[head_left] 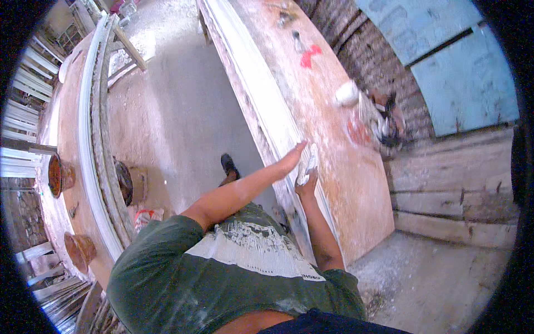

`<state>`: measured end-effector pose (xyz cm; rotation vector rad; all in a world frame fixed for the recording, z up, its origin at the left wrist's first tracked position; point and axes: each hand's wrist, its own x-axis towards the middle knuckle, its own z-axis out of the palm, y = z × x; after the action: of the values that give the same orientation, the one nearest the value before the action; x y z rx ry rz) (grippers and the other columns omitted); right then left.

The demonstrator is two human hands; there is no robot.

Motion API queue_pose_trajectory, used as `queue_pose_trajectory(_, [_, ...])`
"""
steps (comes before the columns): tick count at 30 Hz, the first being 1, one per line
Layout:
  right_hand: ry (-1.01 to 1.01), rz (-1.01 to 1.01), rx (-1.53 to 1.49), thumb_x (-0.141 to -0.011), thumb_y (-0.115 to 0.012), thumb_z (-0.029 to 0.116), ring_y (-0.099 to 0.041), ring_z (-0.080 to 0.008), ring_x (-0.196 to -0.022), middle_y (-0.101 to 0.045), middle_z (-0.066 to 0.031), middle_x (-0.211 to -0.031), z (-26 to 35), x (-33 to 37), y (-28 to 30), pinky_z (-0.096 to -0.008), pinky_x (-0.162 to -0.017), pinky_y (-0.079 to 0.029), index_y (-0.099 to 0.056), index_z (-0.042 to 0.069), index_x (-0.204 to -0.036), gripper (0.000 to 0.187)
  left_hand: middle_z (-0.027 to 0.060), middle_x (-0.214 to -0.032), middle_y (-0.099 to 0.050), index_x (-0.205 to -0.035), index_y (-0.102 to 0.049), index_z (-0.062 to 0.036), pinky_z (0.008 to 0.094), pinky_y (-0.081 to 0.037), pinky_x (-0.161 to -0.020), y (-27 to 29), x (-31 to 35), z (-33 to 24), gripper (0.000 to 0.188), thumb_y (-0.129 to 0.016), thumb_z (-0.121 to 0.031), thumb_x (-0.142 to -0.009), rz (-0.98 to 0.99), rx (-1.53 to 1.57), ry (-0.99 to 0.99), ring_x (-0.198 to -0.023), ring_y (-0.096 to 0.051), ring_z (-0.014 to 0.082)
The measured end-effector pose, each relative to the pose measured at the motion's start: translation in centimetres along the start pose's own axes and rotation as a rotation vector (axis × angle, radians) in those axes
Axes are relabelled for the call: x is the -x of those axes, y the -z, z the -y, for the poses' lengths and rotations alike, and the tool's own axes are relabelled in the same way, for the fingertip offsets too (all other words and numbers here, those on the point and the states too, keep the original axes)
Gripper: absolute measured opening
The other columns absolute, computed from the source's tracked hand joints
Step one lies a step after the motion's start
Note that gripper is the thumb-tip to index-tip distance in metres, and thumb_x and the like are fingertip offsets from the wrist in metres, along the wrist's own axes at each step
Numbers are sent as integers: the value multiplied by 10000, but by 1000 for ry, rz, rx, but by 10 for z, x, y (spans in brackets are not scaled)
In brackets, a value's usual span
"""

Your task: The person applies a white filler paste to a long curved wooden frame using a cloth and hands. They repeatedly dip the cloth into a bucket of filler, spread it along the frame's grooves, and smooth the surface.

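A long white ridged strip [261,92], which looks like plaster moulding, runs along the left edge of a wooden bench [361,195]. My left hand [290,159] reaches across to it with the fingers stretched out flat, close to my right hand. In my right hand [307,185], at the strip's bench side, is a flat tool smeared with white [309,166]; its exact kind is hard to make out. The fingers of this hand are wrapped round its lower end.
Farther along the bench lie a red scrap [311,55], a white lump [347,93] and a clear plastic bag [359,131]. At left, a second bench carries another white strip [92,128] and brown buckets [79,250]. Blue panels [467,78] stand along the right wall.
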<state>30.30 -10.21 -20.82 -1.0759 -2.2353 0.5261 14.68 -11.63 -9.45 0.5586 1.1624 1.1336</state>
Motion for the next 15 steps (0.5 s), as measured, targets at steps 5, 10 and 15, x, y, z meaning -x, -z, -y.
queue_pose_trajectory(5, [-76, -58, -248, -795, -569, 86, -520, -299, -1098, -553, -176, -1126, 47, -152, -51, -426, -957, -394, -496, 0, -1175, 397, 128, -1502, -169, -1444, -141, -24, 345, -83, -1125, 68, -44, -76, 759, -272, -562, -926, 181, -4, 51, -1389, -137, 240])
queue_pose_trajectory(10, [-283, -111, -356, -800, -580, 39, -542, -241, -1032, -551, -139, -1070, 58, -255, -131, -370, -899, -437, -444, -16, -1184, 411, 100, -1429, -332, -1396, -312, -64, 329, -164, -1102, 175, -93, -135, 697, -293, -574, -922, 107, 144, -44, -1325, -285, 229])
queue_pose_trajectory(15, [-411, -327, -408, -794, -586, 43, -569, -242, -871, -567, -136, -927, 47, -345, -238, -355, -788, -455, -481, -52, -1005, 254, 117, -1426, -352, -1411, -299, -67, 314, -185, -1103, 272, -98, -215, 719, -317, -587, -914, -37, 290, -107, -1322, -310, 237])
